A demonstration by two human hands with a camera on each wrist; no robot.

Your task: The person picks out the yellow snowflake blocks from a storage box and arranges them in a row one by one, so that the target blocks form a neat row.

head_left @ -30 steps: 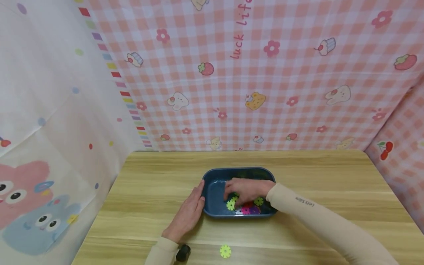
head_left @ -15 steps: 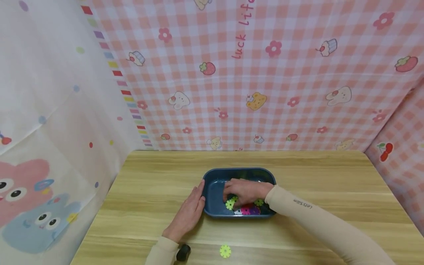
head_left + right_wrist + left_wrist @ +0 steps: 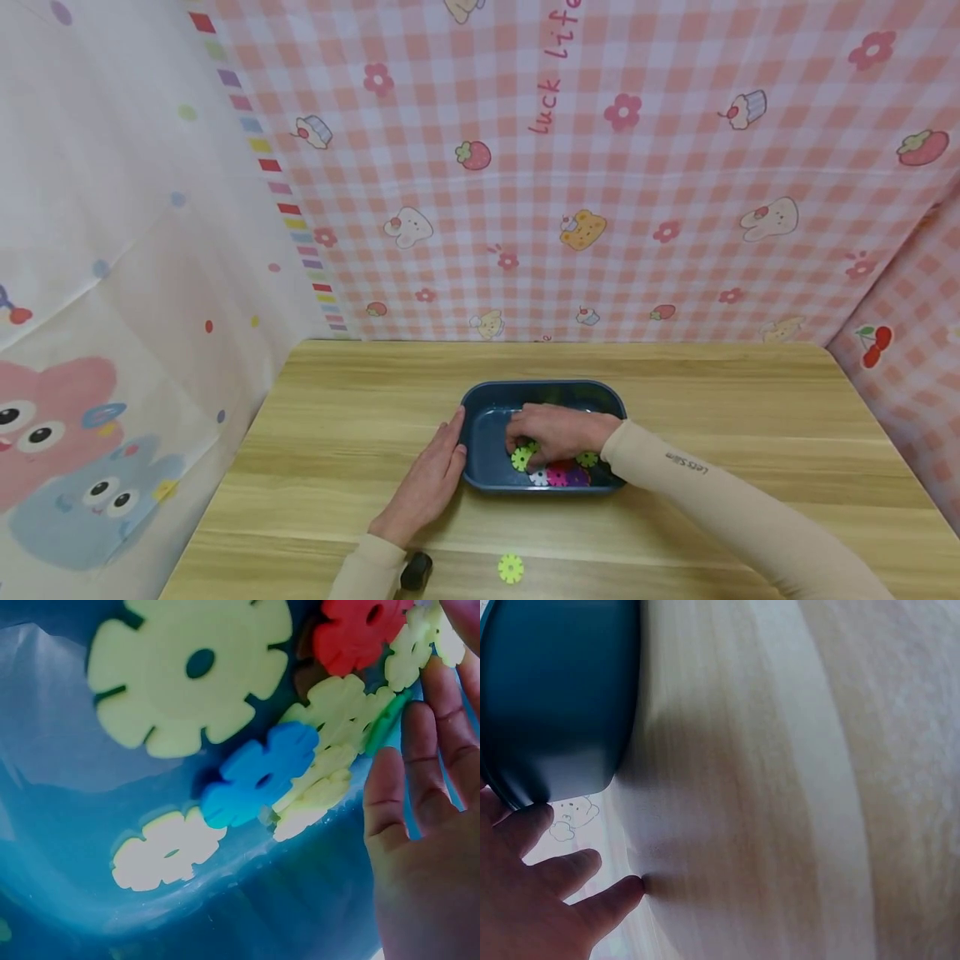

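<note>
A: Take the big things first. What lies around your bin?

B: Behind it hangs a pink checked cloth [image 3: 660,187]; under it is your wooden table [image 3: 360,400]. The dark blue bin [image 3: 487,442] itself is the landmark.

A: And your hands?

B: Your left hand [image 3: 424,481] rests against the bin's left end, fingers straight, gripping nothing. Your right hand [image 3: 561,429] is down inside the bin, fingers bent toward the discs. You may have one between finger and thumb, but I cannot tell, because your own hand hides the tips.

A: Anything smaller?

B: A black object [image 3: 416,572] sits in front of the bin, beside your left sleeve [image 3: 367,567].

A: Where are the discs?

B: Most are in the bin, under and around your right hand: yellow-green [image 3: 520,458], white [image 3: 538,477], pink [image 3: 557,475] and purple [image 3: 577,476], with a blue disc [image 3: 259,776] in your right wrist view. One lone disc [image 3: 511,569] lies on the near side of the bin.

A: How far along are you?

B: I'd judge the reach in as done. One disc is outside, many remain inside, and none shows above the rim.
</note>
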